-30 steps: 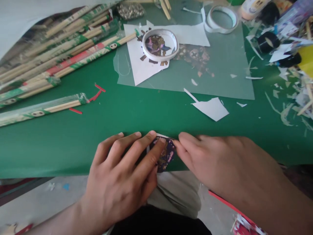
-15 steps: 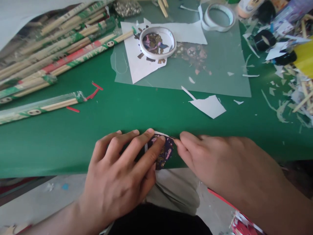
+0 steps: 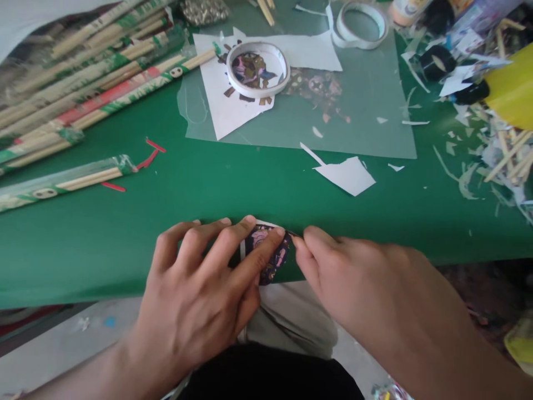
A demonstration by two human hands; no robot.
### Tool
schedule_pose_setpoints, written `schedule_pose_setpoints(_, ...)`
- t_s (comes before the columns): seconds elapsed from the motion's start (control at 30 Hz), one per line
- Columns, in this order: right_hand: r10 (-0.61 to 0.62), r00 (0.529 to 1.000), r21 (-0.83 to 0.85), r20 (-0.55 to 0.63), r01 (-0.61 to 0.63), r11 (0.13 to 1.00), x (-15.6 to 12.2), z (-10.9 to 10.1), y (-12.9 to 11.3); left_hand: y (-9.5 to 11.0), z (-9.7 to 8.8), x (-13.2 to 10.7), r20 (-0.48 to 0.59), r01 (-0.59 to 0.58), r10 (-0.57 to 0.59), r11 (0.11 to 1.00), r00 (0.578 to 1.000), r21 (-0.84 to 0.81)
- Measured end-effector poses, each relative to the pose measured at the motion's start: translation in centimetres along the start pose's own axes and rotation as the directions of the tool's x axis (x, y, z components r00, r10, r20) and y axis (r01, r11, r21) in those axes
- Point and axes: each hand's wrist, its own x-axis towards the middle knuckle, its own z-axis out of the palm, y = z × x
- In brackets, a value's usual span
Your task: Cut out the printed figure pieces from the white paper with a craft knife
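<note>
A small round dark purple patterned cutout (image 3: 270, 256) with a white backing lies at the near edge of the green table (image 3: 166, 211). My left hand (image 3: 204, 289) presses it down, index and middle fingers spread over its left side. My right hand (image 3: 358, 283) pinches the cutout's upper right edge between thumb and forefinger. Part of the cutout is hidden under my fingers.
Wrapped chopstick bundles (image 3: 83, 94) lie at the far left. A tape ring (image 3: 258, 69) sits on white paper with dark scraps on a clear sheet (image 3: 366, 111). Another tape roll (image 3: 361, 23), a white paper scrap (image 3: 347, 175) and cluttered offcuts (image 3: 491, 139) lie to the right.
Both hands and the cutout stay together at the table edge; the view shifted slightly, so table items sit a little higher and further left. My fingers have shifted slightly on the cutout.
</note>
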Motion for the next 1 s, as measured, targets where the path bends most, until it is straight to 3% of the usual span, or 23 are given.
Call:
schedule_pose_setpoints(0.47,0.149,0.988,-0.003,0.031,-0.149,0.989,-1.2,-0.2,-0.9,-0.3,0.2,0.2,-0.007,-0.021,0.021,0.999,1.000,0.031)
schedule_pose_setpoints(0.6,0.129,0.992,0.038,0.005,-0.129,0.991,-1.6,0.2,-0.1,-0.3,0.0,0.1,-0.011,-0.059,0.059,0.998,0.998,0.009)
schedule_pose_setpoints(0.73,0.199,0.979,0.099,-0.047,-0.194,0.976,-1.6,0.7,1.6,-1.0,-0.3,0.5,0.010,-0.165,0.166,0.983,0.986,-0.085)
schedule_pose_setpoints(0.9,0.169,0.976,0.246,-0.139,-0.132,0.960,-1.2,1.0,3.1,-4.0,-1.4,2.8,0.043,-0.355,0.362,0.927,0.931,-0.118)
schedule_pose_setpoints(1.0,0.113,0.982,0.332,-0.151,-0.058,0.942,-0.5,1.2,3.5,-5.6,-2.2,4.7,0.061,-0.543,0.558,0.823,0.827,-0.169)
